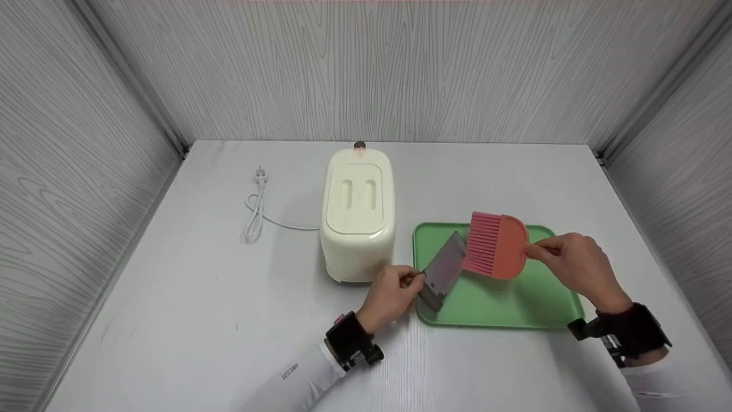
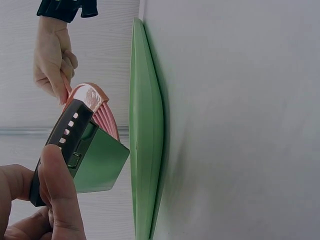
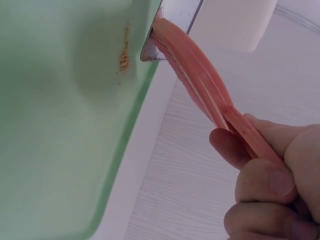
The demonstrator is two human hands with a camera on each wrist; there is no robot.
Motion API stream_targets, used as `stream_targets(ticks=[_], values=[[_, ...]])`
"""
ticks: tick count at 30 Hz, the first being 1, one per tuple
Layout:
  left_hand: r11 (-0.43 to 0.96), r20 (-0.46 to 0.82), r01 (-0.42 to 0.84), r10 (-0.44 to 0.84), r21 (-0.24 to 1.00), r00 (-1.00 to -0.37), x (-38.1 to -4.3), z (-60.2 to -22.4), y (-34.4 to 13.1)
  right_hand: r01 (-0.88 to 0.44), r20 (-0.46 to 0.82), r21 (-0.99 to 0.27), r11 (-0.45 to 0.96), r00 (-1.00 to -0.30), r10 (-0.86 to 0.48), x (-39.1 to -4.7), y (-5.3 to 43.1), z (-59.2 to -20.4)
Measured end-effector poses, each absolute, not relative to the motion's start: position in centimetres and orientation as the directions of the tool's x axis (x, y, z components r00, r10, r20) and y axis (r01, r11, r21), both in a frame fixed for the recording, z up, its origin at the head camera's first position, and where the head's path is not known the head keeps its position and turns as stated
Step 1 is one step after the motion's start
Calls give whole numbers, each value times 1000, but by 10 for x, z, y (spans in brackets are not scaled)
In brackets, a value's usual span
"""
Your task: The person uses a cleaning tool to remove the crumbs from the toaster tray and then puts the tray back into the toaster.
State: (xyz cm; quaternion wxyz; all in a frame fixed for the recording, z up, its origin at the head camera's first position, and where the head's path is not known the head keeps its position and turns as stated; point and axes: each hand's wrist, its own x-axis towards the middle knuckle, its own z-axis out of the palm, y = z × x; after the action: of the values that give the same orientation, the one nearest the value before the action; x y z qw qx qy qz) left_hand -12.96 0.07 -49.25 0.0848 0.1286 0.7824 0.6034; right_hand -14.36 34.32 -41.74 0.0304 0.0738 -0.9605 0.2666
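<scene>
In the head view my left hand (image 1: 390,296) pinches the dark end of a thin, shiny metal crumb tray (image 1: 446,268), held tilted above the left side of a green tray (image 1: 514,306). My right hand (image 1: 582,270) grips the handle end of a coral-coloured brush (image 1: 510,249) with pink bristles. Those bristles reach the crumb tray's right edge, and in the right wrist view the brush (image 3: 200,70) overlaps its corner. A small line of brown crumbs (image 3: 124,57) lies on the green tray below. The left wrist view shows the crumb tray's slotted black end (image 2: 75,115) between thumb and fingers.
A cream toaster (image 1: 358,252) with its lid on stands left of the green tray, close to my left hand. Its white cord and plug (image 1: 255,209) lie on the white table to the left. Wood-grain panels (image 1: 366,68) enclose the back and sides.
</scene>
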Motion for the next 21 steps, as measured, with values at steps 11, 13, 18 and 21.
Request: stream_targets(ticks=[11,13,18,21], values=[[269,-6,77,295,960,-955,-128,-492,4,-133,121,-486,864,-989,-84,-147,347,-421],[276,-7,78,293,958,-956,-129,-492,4,-124,117,-487,865,-990,-76,-147,348,-421],[289,-7,80,288,954,-957,-129,-492,3,-126,126,-481,868,-989,-74,-148,352,-422],[296,8,96,287,950,-958,-130,-493,3,-123,126,-483,867,-990,-70,-149,354,-422]])
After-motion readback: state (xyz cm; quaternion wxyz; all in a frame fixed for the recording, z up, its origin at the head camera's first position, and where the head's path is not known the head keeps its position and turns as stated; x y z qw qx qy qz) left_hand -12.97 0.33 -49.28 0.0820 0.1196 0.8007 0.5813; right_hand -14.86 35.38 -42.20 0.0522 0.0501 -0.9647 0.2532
